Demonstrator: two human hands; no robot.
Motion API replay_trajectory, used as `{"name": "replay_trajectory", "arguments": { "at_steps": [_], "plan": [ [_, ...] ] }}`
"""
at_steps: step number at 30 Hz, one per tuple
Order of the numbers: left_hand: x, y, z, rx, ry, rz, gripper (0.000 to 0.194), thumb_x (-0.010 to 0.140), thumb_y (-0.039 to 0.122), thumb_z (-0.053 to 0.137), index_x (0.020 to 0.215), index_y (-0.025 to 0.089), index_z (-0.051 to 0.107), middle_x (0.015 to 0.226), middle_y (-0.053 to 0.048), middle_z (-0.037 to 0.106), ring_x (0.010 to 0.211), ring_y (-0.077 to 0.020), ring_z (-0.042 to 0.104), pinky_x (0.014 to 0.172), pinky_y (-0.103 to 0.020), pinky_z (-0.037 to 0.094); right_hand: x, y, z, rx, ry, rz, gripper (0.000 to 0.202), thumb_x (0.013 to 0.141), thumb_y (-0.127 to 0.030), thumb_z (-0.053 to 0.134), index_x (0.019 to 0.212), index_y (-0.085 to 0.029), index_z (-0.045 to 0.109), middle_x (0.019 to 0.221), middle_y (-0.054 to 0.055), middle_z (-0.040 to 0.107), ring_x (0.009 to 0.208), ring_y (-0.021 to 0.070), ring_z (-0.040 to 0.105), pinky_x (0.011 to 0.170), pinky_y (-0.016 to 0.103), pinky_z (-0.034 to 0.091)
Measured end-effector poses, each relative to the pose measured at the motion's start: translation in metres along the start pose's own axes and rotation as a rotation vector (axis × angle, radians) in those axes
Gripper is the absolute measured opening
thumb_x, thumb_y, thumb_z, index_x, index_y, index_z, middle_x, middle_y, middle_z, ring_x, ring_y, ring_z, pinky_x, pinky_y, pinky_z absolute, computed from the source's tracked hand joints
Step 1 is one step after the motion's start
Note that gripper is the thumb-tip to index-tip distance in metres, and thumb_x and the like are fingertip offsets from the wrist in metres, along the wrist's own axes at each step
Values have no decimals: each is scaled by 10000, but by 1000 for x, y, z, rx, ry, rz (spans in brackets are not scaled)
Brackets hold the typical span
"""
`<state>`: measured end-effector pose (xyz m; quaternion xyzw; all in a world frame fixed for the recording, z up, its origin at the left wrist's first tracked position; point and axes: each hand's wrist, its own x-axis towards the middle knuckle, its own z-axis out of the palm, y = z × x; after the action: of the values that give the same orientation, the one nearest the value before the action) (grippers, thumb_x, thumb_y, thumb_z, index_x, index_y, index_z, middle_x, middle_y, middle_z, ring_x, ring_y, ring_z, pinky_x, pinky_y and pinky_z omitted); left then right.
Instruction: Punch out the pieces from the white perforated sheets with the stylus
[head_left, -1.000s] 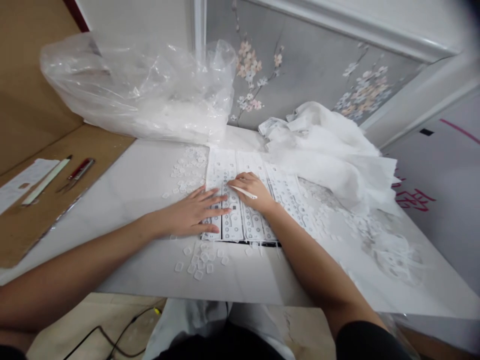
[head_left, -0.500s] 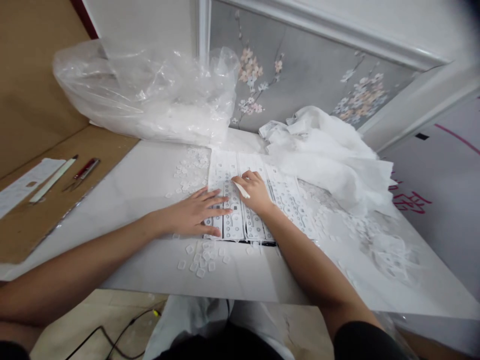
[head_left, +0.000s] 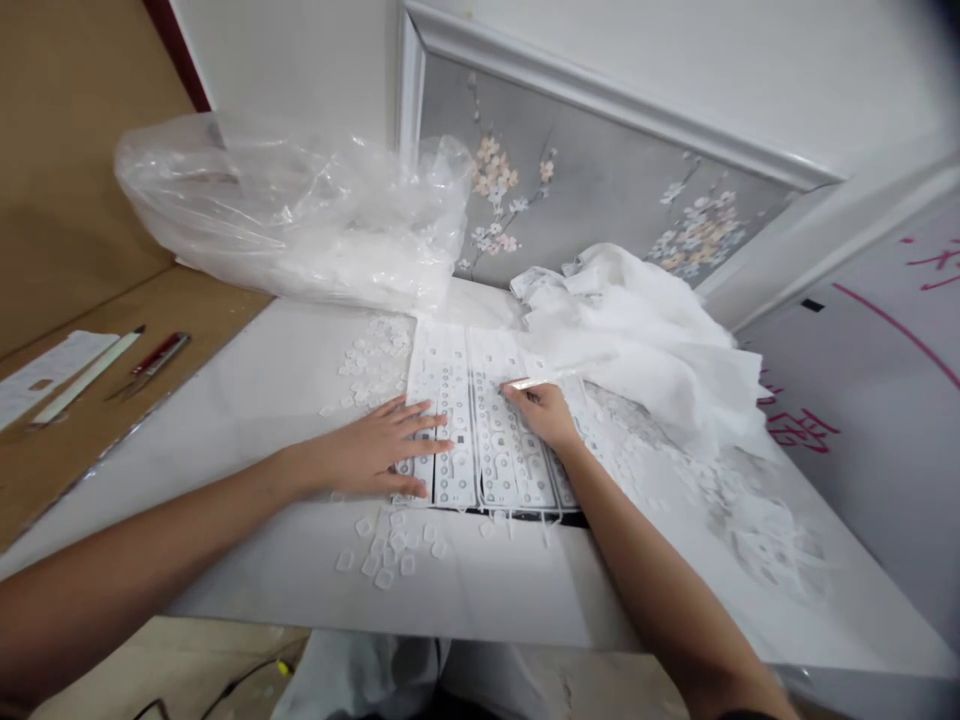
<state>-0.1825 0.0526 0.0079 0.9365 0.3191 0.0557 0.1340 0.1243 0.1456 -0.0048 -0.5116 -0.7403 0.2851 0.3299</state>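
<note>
White sheets printed with rows of small grey marks [head_left: 456,375] lie side by side on the table [head_left: 247,570]. My left hand [head_left: 390,447] rests flat with spread fingers on their left part and holds nothing. Over the middle of the sheets, my right hand [head_left: 541,408] is closed round a thin whitish tool [head_left: 531,381], whose far end points right and is blurred. Small clear square pieces [head_left: 390,550] lie at the sheets' front edge, and more pieces [head_left: 371,352] lie at their left.
A big clear plastic bag [head_left: 300,220] stands at the back left. White crumpled sheets [head_left: 637,340] lie at the back right, with clear scraps [head_left: 772,530] before them. A red-handled tool [head_left: 156,360] lies on the cardboard [head_left: 202,300] at left.
My right hand has moved right across the sheets, and the tool in it now points to the right. My left hand stays flat on the sheets. The camera view has shifted slightly.
</note>
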Motion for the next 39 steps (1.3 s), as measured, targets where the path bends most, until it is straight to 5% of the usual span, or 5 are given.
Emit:
{"name": "replay_trajectory", "arguments": {
  "at_steps": [5,18,27,34,39],
  "plan": [
    [2,0,-3,29,-40,-13,624,915,660,406,1481,419,302,1588,14,242,1464,-285,177,1187,-485,63,-3,4,7,49,-51,-70,309,883,-434,564,967,-205,753,1021,36,747,1007,253,676,908,367,501],
    [4,1,-4,33,-47,-17,622,912,661,413,1476,421,311,1585,16,247,1460,-288,193,1186,-482,74,-1,9,10,-10,-56,-113,263,905,-394,552,972,-219,737,1001,43,746,962,239,682,873,369,507],
    [4,0,-4,23,-42,-6,627,911,656,422,1479,412,310,1584,25,250,1462,-282,190,1192,-474,71,-7,-8,7,-536,-149,-530,216,954,-203,460,1050,-212,654,951,70,688,1052,229,557,891,365,394],
    [4,2,-4,24,-41,-9,639,907,662,426,1480,406,308,1585,18,248,1461,-281,191,1188,-477,87,-7,-5,12,-570,-137,-501,241,949,-183,425,1079,-197,628,840,63,662,880,217,539,828,336,386],
    [3,0,-2,21,-23,-4,632,902,664,435,1468,397,345,1579,5,265,1457,-286,205,1187,-473,95,-6,-4,10,-463,30,-371,258,958,-219,409,1051,-192,648,951,84,703,930,245,576,881,374,415]
  ]
}}
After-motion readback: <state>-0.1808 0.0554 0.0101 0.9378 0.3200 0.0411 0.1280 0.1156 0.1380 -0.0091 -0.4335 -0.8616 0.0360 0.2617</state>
